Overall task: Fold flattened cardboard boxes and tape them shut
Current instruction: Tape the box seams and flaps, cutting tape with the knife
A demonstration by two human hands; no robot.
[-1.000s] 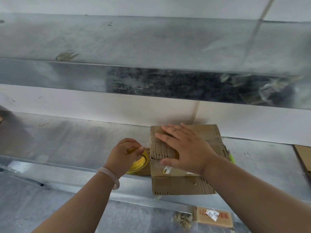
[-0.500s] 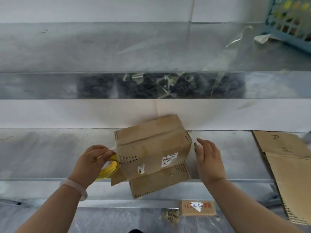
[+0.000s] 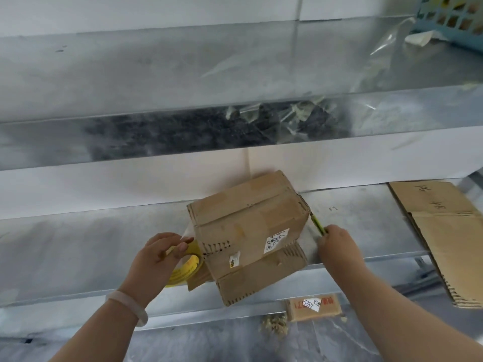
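**Item: cardboard box on metal shelf, both hands engaged**

- Cardboard box (image 3: 248, 231): folded up, brown, top flaps closed. It sits skewed on the lower metal shelf (image 3: 91, 244) in front of the white wall, with its near corner overhanging the shelf's front lip. White labels with handwriting are on the near face. A loose flap juts out low on its left side.
- Left hand (image 3: 156, 257): fingers and thumb curl round a yellow tape roll (image 3: 187, 267) held just beside the box's left edge. A short clear strip appears to run from the roll to that edge. A pale bracelet (image 3: 128, 307) is on the wrist.
- Right hand (image 3: 337, 246): on the shelf just right of the box, seen from the back. The fingertips pinch the near end of a slim green tool (image 3: 317, 224), which lies along the box's right side.
- Flattened cardboard (image 3: 444, 226): lies at the shelf's right end, well apart from the box, partly over the lip.
- Upper shelf (image 3: 156, 74): metal, with clear tape scraps (image 3: 287, 116) stuck along its front face and a blue basket (image 3: 449, 19) at the far right.
- Small labelled cardboard piece (image 3: 313, 305): below the shelf lip.
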